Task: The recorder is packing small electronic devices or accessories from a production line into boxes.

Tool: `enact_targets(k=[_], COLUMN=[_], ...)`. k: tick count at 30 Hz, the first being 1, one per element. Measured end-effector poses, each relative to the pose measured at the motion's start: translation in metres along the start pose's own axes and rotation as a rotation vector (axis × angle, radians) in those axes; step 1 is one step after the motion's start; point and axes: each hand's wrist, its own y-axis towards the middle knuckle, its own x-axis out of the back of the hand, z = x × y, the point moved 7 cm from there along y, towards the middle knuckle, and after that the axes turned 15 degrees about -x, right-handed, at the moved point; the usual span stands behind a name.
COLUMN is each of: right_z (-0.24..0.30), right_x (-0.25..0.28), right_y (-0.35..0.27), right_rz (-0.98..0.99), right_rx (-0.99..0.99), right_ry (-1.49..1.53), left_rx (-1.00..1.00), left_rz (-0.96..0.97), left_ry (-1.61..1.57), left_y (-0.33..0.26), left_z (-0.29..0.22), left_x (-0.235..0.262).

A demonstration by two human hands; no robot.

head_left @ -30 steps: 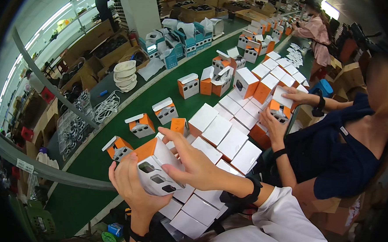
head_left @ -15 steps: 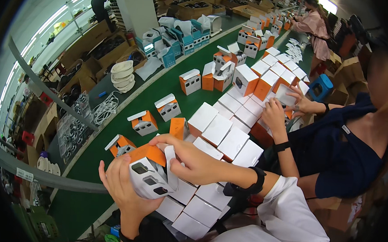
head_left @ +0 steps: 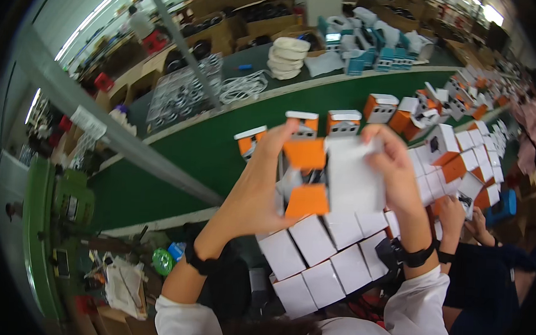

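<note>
Between my two hands is a small white-and-orange box, held above the belt with its top open. Both orange side flaps [head_left: 307,200] stick out, and the wide white lid [head_left: 355,178] is folded out to the right. Something dark and white shows inside, too blurred to name. My left hand [head_left: 252,185] grips the box's left side, thumb low and fingers at the top. Closed on the lid's right edge is my right hand [head_left: 395,168], smeared a little by motion. Just below lie rows of closed white boxes [head_left: 313,239].
Several open orange-and-white boxes [head_left: 344,122] stand on the green belt [head_left: 177,169]. A grey metal post [head_left: 141,155] slants across the left, near a green machine [head_left: 37,234]. Beyond are white cables [head_left: 245,86] and teal boxes [head_left: 355,64]. A co-worker's hand [head_left: 450,216] works at right.
The view has swung left. The box has risen off the white rows and turned, so its open top shows. Its lid now spreads outward, and my right hand has shifted along with it.
</note>
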Motion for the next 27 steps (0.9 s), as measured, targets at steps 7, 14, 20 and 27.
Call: enact_targets(k=[7, 14, 20, 27], right_z=[0.049, 0.012, -0.025, -0.031], right_x=[-0.029, -0.027, -0.024, -0.006], right_y=[0.046, 0.012, -0.011, -0.023], right_rz=[0.299, 0.267, 0.339, 0.201], right_rx=[0.177, -0.043, -0.03, -0.114], right_ry=[0.24, 0.02, -0.174, -0.342], left_rx=[0.053, 0.434, 1.036, 1.077], left_rz=[-0.067, -0.597, -0.659, -0.477], left_ry=[0.272, 0.46, 0.913, 0.642], left_y=[0.043, -0.042, -0.167, -0.201], left_z=[0.077, 0.226, 0.277, 0.32], left_x=[0.043, 0.088, 0.111, 0.017])
